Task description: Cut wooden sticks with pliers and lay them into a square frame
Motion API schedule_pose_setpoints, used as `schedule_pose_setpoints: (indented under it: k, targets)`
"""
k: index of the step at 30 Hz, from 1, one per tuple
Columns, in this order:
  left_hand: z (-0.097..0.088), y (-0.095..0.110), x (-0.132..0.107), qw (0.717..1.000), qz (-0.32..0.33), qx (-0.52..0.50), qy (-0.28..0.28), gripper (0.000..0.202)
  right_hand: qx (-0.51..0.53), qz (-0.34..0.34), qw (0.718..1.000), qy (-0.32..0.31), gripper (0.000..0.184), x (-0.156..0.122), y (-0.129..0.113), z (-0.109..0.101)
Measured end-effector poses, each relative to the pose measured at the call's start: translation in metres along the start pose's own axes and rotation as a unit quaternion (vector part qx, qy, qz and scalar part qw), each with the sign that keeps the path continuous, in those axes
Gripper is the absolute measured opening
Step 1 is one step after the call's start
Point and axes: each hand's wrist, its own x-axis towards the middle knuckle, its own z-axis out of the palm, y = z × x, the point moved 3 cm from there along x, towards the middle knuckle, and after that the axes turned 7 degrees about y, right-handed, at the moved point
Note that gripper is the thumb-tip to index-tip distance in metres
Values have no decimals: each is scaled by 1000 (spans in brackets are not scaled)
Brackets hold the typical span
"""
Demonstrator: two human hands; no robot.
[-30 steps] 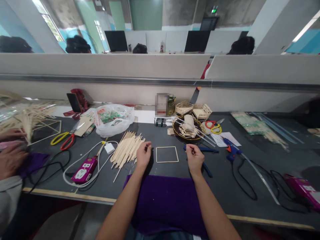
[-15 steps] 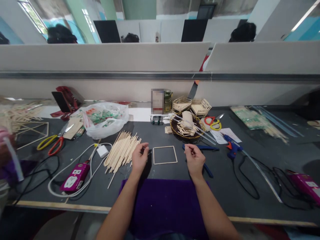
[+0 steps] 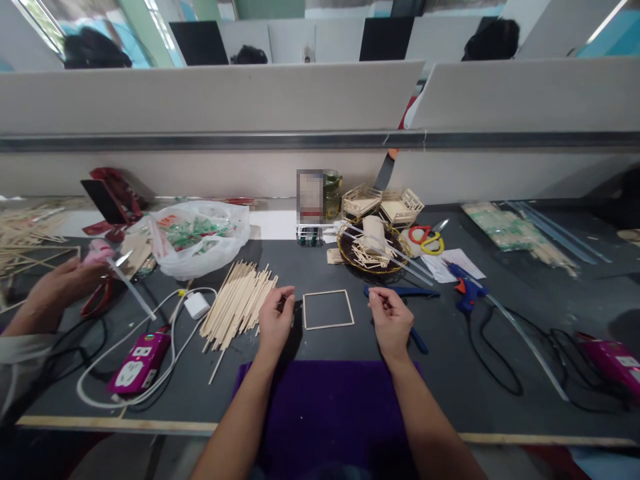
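A thin rectangular frame of wooden sticks (image 3: 330, 326) lies flat on the dark tabletop between my hands. To its left, my left hand (image 3: 276, 319) rests with fingers loosely bent and the thumb a little apart, holding nothing. Beside that hand is a pile of thin wooden sticks (image 3: 237, 307). On the frame's right, my right hand (image 3: 393, 323) is curled, thumb against the fingertips, with nothing visible in it. It partly covers a blue-handled tool (image 3: 417, 292), whose kind I cannot make out. Neither hand touches the frame.
Another person's hand (image 3: 60, 290) holds a pink glue gun (image 3: 97, 253) at left. A blue glue gun (image 3: 470, 290), scissors (image 3: 433, 243) and a basket of sticks (image 3: 350, 263) stand right. A plastic bag (image 3: 200, 240), white cable and purple power strip (image 3: 140, 363) lie left.
The other person's hand has come in from the left with the pink glue gun, over the scissors there. The view has tilted slightly down. My hands and the stick frame stay put.
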Motion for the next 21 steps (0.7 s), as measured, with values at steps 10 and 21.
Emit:
schedule_pose_setpoints:
  k: [10,21]
  targets:
    - [-1,3,-1,1000,-7,12,-11,21,-36,-28,999,-4,26,2,1,-3]
    - [-1,2,-1,1000,-12,1,-11,21,-362,-70,914,-172,13,34,17,-44]
